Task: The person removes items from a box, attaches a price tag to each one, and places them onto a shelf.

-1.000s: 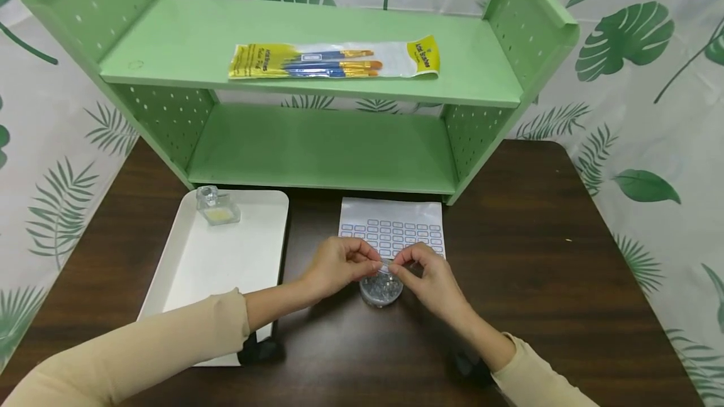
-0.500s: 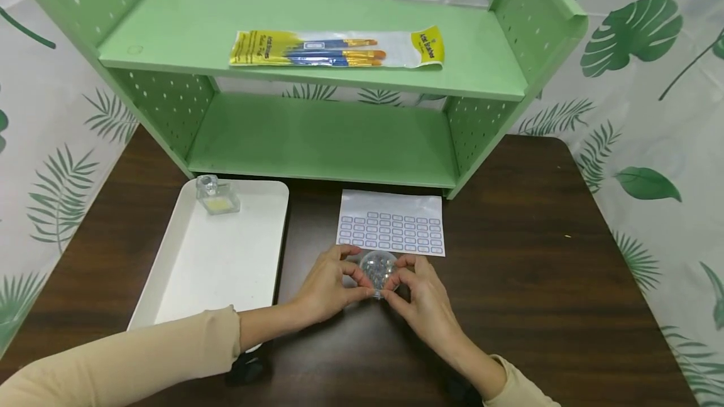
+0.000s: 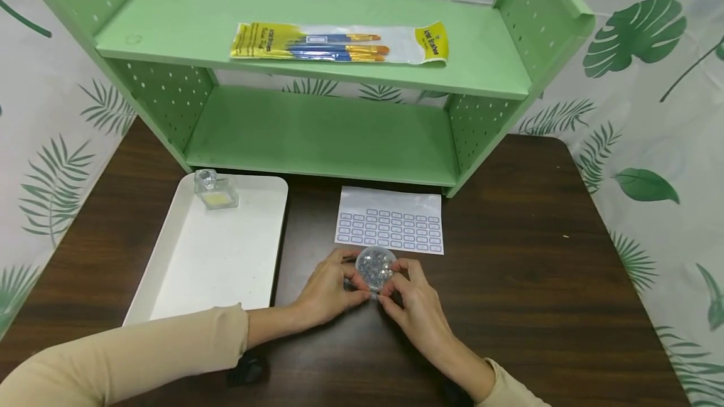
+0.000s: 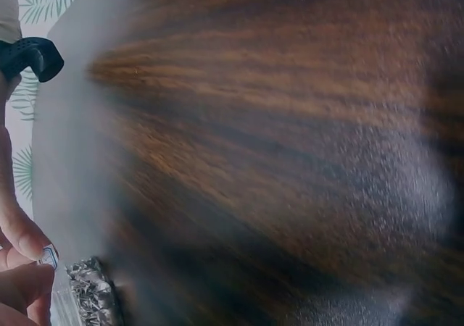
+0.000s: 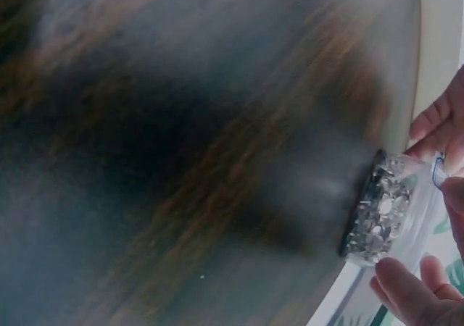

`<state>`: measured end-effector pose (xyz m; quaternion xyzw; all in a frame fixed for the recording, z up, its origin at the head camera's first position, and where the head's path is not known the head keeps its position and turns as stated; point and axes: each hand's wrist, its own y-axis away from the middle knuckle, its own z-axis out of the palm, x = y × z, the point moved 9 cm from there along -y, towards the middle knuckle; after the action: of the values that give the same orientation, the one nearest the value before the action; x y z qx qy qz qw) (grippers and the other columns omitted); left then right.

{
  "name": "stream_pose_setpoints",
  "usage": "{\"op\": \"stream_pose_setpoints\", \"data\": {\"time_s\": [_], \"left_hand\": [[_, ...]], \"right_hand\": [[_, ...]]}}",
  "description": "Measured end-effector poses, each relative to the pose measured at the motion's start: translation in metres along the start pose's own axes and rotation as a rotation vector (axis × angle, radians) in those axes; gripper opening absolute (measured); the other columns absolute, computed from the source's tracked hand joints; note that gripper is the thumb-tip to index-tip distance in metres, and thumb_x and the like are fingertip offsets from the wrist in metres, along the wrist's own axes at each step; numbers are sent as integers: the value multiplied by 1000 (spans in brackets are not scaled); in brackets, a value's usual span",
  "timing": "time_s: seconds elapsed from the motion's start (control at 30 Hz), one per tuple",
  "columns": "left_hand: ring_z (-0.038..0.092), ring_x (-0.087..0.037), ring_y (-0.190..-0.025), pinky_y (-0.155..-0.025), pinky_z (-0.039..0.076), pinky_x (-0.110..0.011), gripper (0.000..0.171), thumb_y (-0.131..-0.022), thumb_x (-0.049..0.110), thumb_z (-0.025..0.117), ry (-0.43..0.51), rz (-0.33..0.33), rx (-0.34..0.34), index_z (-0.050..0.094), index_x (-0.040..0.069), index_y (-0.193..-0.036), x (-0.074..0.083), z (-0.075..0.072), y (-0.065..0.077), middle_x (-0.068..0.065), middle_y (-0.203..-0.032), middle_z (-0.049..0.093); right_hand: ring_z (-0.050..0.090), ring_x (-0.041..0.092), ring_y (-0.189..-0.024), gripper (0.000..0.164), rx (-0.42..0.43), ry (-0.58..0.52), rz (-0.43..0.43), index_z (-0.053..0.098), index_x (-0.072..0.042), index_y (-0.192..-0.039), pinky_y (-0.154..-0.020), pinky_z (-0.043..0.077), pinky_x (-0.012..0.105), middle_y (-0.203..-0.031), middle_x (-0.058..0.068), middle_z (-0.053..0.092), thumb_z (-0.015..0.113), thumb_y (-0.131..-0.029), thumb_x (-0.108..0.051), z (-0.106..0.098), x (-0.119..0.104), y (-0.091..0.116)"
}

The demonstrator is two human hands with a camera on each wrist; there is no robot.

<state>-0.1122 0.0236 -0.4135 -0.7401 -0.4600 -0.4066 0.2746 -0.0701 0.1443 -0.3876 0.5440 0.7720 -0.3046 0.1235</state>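
Note:
A small round clear jar (image 3: 375,267) filled with shiny silvery pieces stands on the table in front of the sheet of labels (image 3: 389,222). My left hand (image 3: 325,287) and my right hand (image 3: 415,303) meet at its near side, thumbs and index fingertips pinching a little blue-bordered sticker label (image 5: 438,171) against the lid's edge. Other fingers curve along the jar's sides. From the left wrist, the label (image 4: 49,256) peeks out between the fingertips, above the silvery pieces. Fingers cover most of the label in the head view.
To the left lies a white tray (image 3: 220,256) with a square glass bottle (image 3: 217,190) at its far corner. Behind stands a green two-level shelf (image 3: 322,137), bearing a packet of paintbrushes (image 3: 339,44) on top. Dark wooden table (image 3: 526,256) extends to the right.
Both hands have brought the label from above the jar down to its near side, fingers spreading around the jar. The jar now sits slightly farther back. The head view has tilted down a little.

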Motion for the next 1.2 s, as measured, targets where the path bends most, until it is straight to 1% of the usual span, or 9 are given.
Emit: {"op": "stream_pose_setpoints", "data": {"time_s": [0.17,0.3,0.7,0.93,1.2], "left_hand": [[55,-32,-112,-95,43,-47,14,-66,8,82,-21,35,15,69,11,-63,1,-1,-4,-15,-122,57],[55,-32,-111,-95,43,-47,14,-66,9,82,-31,48,20,69,12,-63,1,-2,-5,-15,-122,57],[55,-32,-110,-93,44,-46,13,-67,12,82,-64,49,25,69,13,-63,1,-3,-7,-14,-121,57],[58,-29,-105,-87,47,-44,14,-66,13,82,-94,58,37,69,14,-62,0,-3,-7,-13,-118,58],[58,-26,-103,-83,48,-41,14,-65,13,81,-108,63,46,68,14,-61,0,-3,-6,-12,-116,59]], "right_hand": [[55,11,-72,29,26,29,-42,58,-16,-71,-57,47,20,-106,9,53,82,-67,-1,0,1,-4],[55,11,-74,29,36,35,-64,59,-16,-71,-58,46,21,-105,9,53,82,-66,-1,1,2,-6],[56,16,-84,29,67,47,-108,59,-16,-71,-63,48,28,-101,9,55,83,-63,-1,2,2,-8],[55,17,-86,30,86,71,-123,59,-15,-70,-66,49,30,-99,8,55,84,-62,-2,3,2,-7],[55,18,-87,33,98,74,-122,56,-16,-68,-67,49,32,-97,8,56,85,-60,-2,3,3,-7]]}}
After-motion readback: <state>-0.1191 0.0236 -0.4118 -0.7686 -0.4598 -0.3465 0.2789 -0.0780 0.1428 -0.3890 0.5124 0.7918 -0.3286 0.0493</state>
